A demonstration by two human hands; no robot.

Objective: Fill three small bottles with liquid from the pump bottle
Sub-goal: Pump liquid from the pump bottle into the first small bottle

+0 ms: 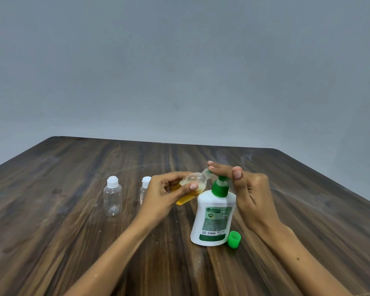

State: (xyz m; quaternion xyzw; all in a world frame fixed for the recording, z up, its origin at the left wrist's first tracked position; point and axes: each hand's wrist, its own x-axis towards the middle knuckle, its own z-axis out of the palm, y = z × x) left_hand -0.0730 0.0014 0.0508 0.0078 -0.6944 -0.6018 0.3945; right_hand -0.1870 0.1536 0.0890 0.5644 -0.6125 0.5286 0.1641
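Observation:
A white pump bottle (214,218) with a green pump head stands on the wooden table (73,242). My right hand (246,189) presses straight fingers down on the pump head. My left hand (165,193) grips a small clear bottle (193,185), tilted with its open neck at the pump's nozzle; yellow liquid fills its lower part. Two more small clear bottles with white caps stand upright to the left: one (113,196) in the open, one (145,188) partly hidden behind my left hand.
A loose green cap (234,239) lies on the table just right of the pump bottle's base. The table's far edge runs below a plain grey wall (179,71).

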